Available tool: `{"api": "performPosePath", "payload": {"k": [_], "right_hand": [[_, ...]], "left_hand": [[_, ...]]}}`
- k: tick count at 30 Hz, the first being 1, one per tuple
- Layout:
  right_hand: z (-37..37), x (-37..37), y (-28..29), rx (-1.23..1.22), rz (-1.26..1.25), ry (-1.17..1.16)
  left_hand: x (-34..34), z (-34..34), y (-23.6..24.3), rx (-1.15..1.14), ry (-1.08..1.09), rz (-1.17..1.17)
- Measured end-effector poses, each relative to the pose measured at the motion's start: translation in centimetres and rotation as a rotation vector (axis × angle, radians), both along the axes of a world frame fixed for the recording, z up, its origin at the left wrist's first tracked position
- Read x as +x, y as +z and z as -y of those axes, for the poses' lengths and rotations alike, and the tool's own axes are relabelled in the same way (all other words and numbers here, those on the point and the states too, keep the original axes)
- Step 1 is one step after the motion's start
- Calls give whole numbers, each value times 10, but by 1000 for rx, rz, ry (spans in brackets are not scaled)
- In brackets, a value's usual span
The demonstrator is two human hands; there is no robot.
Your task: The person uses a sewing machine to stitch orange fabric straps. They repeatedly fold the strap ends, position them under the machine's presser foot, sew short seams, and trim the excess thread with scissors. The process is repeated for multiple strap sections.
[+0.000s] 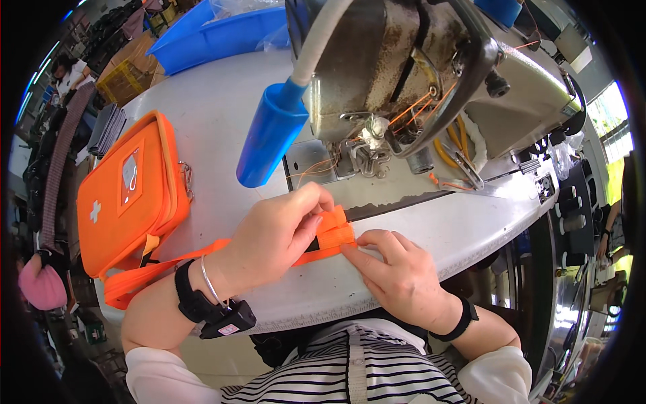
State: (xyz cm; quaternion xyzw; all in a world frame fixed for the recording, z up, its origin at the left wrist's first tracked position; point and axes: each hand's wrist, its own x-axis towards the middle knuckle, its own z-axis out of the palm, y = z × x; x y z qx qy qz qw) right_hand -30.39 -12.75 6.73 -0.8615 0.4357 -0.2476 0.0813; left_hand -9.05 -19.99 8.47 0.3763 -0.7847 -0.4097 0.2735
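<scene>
Both hands meet over an orange webbing strap (334,232) at the front of the sewing machine (377,87). My left hand (279,225) pinches the folded upper part of the strap between thumb and fingers. From the right, my right hand (397,269) presses thumb and forefinger on the strap's end. A bit of something black shows beside the fold, mostly hidden by my left hand. The strap runs left under my left wrist to an orange case (134,195) with a white cross and a clear pocket, which lies on the table. Orange thread leads from the machine's needle area.
A blue lamp-like cylinder (272,135) hangs on a flexible neck left of the machine head. Yellow-handled snips or pliers (457,151) lie at its right. A blue tray (208,37) stands at the back. Another person (70,74) is at the far left. Thread spools (572,222) stand at right.
</scene>
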Motion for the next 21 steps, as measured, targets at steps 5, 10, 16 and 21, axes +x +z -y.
{"api": "performPosePath", "payload": {"k": [5,10,16,21], "right_hand": [[0,0,-2,14,25,-3],[0,2,-1,27,49,-11],[0,2,0,38,71,-25],[0,4,0,32,75,-30]], "left_hand": [[6,5,-4,-170,-34,-13],[7,5,-5,-142,17,-42],[4,2,2,-225,-119,146],[6,1,2,-220,-140,200]]}}
